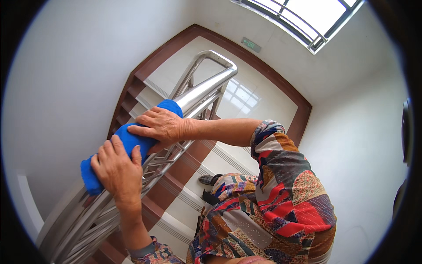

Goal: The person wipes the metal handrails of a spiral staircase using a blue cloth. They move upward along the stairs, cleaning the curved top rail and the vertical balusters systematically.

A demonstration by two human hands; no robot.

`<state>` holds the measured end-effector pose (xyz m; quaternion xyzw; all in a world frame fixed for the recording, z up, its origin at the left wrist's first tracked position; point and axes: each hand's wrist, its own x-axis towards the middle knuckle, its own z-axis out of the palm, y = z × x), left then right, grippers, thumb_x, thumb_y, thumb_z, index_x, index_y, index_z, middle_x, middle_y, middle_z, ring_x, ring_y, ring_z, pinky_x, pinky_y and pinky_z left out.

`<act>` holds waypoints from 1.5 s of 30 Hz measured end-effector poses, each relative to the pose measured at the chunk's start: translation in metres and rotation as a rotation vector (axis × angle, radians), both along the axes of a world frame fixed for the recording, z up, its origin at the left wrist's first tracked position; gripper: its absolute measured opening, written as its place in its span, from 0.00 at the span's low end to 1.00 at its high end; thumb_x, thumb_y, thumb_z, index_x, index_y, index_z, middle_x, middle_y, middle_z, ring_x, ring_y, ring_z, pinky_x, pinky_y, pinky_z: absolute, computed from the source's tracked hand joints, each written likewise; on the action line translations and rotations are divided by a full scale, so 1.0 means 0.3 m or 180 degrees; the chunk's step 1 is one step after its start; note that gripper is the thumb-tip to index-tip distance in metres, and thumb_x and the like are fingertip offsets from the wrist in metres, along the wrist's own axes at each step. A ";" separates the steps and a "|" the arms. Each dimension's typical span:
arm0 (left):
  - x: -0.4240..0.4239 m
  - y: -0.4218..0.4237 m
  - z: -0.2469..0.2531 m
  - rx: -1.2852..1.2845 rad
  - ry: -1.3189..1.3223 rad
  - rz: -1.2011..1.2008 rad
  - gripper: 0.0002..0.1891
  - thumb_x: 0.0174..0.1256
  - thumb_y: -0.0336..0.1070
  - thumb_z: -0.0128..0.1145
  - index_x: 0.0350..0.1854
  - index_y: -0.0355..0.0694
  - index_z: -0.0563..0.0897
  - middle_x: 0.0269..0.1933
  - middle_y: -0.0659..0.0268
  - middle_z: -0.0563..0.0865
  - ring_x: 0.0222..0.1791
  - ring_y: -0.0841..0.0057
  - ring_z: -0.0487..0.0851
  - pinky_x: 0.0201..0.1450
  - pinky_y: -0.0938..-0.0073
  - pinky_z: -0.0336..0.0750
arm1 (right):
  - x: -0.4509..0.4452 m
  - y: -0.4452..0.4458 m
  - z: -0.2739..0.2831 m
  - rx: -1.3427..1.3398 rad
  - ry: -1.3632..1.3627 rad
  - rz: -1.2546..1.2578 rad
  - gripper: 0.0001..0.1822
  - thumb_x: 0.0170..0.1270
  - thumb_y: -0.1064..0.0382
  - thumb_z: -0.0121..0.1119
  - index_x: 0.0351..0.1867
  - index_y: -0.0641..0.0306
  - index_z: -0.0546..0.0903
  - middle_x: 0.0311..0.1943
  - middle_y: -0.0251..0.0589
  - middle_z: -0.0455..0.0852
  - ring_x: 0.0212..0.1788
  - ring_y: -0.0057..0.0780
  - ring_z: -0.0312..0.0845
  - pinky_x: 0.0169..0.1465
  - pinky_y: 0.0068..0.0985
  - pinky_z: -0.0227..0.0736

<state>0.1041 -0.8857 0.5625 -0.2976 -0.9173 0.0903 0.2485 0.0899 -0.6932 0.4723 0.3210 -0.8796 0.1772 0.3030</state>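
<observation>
A blue cloth [133, 137] lies draped along the top of a polished metal handrail [206, 85] beside a staircase. My left hand [120, 168] grips the cloth near its lower-left end, with the thumb on the near side of the rail. Farther along the rail, my right hand [161, 127] presses over the cloth near its other end, fingers curled across the top. The palms and the rail under the cloth are hidden.
Below the rail run metal balusters [165, 161]. Stairs [184, 194] with brown edging descend to a tiled landing [211, 43]. A green exit sign [251, 45] is low on the far wall, under a barred window [306, 19]. A shoe [206, 180] rests on a step.
</observation>
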 end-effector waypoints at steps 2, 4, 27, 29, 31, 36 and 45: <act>-0.009 0.049 -0.028 -0.0006 -0.0140 -0.0034 0.27 0.61 0.52 0.60 0.54 0.37 0.77 0.45 0.61 0.81 0.49 0.66 0.78 0.56 0.62 0.67 | -0.004 0.043 -0.034 0.0002 0.0018 -0.0045 0.54 0.38 0.38 0.76 0.67 0.53 0.64 0.49 0.46 0.78 0.46 0.42 0.78 0.49 0.38 0.72; -0.012 0.089 -0.047 -0.0030 -0.0204 -0.0093 0.27 0.60 0.53 0.61 0.54 0.37 0.76 0.44 0.61 0.80 0.48 0.66 0.78 0.55 0.62 0.67 | -0.005 0.090 -0.067 0.0023 0.0046 -0.0077 0.53 0.38 0.38 0.76 0.67 0.53 0.64 0.49 0.46 0.78 0.47 0.43 0.79 0.50 0.38 0.72; -0.027 0.251 -0.129 -0.0219 -0.0488 -0.0320 0.31 0.56 0.54 0.65 0.56 0.36 0.75 0.43 0.62 0.79 0.46 0.68 0.76 0.53 0.66 0.67 | -0.005 0.250 -0.159 0.0105 -0.0273 -0.0120 0.54 0.34 0.38 0.77 0.66 0.53 0.65 0.45 0.44 0.79 0.47 0.44 0.77 0.49 0.39 0.70; -0.018 0.242 -0.111 -0.0246 -0.0574 -0.0244 0.32 0.55 0.54 0.65 0.57 0.37 0.74 0.44 0.62 0.78 0.47 0.68 0.76 0.54 0.65 0.67 | -0.019 0.229 -0.167 -0.0048 -0.0156 -0.0016 0.55 0.35 0.37 0.78 0.67 0.52 0.63 0.44 0.44 0.78 0.46 0.44 0.77 0.48 0.40 0.70; -0.011 0.232 -0.110 -0.0249 -0.0558 -0.0251 0.32 0.56 0.53 0.64 0.58 0.37 0.73 0.46 0.61 0.79 0.49 0.67 0.76 0.55 0.65 0.66 | -0.009 0.213 -0.173 -0.0083 -0.0356 -0.0033 0.55 0.34 0.38 0.76 0.66 0.53 0.64 0.49 0.46 0.78 0.48 0.46 0.77 0.53 0.41 0.70; -0.012 0.194 -0.132 -0.0233 -0.0434 -0.0290 0.35 0.55 0.54 0.66 0.60 0.37 0.72 0.50 0.61 0.78 0.52 0.68 0.75 0.56 0.66 0.66 | -0.003 0.189 -0.172 -0.0046 -0.0343 -0.0018 0.54 0.35 0.38 0.75 0.66 0.53 0.64 0.48 0.46 0.77 0.49 0.45 0.76 0.52 0.40 0.69; 0.003 0.143 -0.132 -0.0060 -0.0582 -0.0253 0.32 0.56 0.52 0.65 0.60 0.37 0.74 0.51 0.60 0.79 0.52 0.65 0.76 0.58 0.63 0.66 | 0.011 0.137 -0.165 -0.0004 -0.0390 0.0005 0.54 0.35 0.39 0.76 0.66 0.54 0.64 0.48 0.46 0.77 0.49 0.45 0.76 0.53 0.40 0.68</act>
